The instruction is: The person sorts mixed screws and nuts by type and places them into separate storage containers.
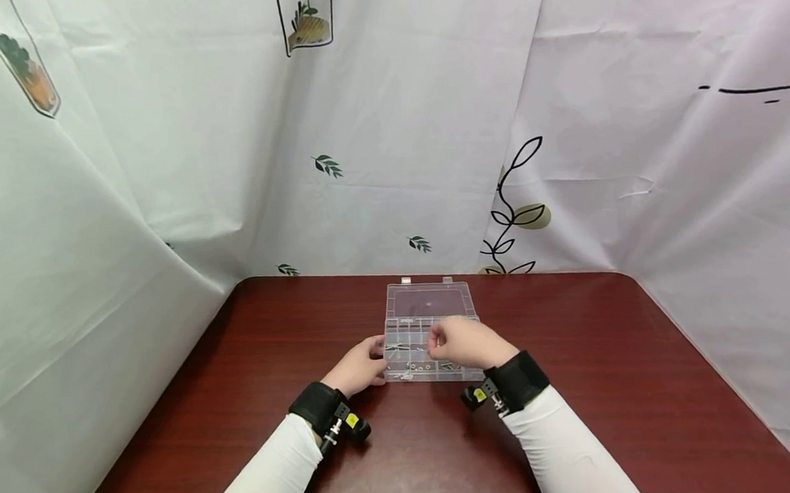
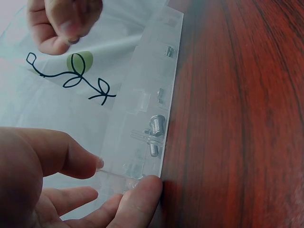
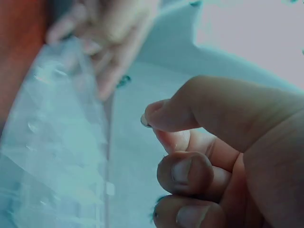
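Note:
A clear plastic compartment box [image 1: 436, 376] lies on the table with its lid [image 1: 429, 301] laid back on the far side. My left hand [image 1: 357, 369] grips the left end of the box, fingertips at its rim and its side wall. Through the wall, the left wrist view shows a large screw [image 2: 157, 125] and smaller metal parts [image 2: 169, 51]. Above the compartments is my right hand [image 1: 468, 341], thumb and forefinger pinched on a small shiny metal piece [image 3: 144, 121]. Most of that piece is hidden by the fingers.
The dark red wooden table [image 1: 620, 368] has rounded far corners. Behind it hangs a white curtain [image 1: 385, 123] printed with plants, which also runs along both sides. Both wrists wear black straps [image 1: 517, 381] with small cameras.

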`<state>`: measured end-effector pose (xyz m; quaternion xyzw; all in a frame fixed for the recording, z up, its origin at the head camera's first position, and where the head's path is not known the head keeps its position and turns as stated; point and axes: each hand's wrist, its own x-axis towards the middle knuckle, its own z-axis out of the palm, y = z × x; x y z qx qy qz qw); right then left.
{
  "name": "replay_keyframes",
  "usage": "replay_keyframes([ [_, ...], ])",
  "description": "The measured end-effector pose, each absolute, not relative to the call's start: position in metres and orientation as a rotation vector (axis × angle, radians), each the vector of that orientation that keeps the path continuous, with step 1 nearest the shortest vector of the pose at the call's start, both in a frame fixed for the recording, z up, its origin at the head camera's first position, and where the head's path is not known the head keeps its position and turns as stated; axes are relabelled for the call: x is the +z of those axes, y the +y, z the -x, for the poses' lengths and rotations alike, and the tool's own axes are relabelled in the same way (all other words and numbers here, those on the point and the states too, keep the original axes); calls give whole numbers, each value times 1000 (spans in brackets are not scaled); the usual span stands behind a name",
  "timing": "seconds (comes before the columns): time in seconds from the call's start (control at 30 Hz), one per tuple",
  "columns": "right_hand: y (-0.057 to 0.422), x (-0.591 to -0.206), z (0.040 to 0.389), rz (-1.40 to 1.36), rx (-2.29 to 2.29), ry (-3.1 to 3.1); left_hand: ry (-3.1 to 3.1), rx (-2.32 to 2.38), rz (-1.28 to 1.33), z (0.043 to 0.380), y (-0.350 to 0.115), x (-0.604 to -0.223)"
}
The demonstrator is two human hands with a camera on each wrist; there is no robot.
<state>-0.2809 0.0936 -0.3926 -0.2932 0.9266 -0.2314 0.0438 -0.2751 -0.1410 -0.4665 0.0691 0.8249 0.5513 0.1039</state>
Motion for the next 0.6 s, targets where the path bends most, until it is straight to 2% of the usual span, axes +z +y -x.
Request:
replay_keyframes([
  [0.2,117,-390,300,761,-834,2872,2422,1635,-212,273,-139,-466],
  [0.6,157,-422,328,621,-915,2814,2425,1643,-213,272,-139,-465],
])
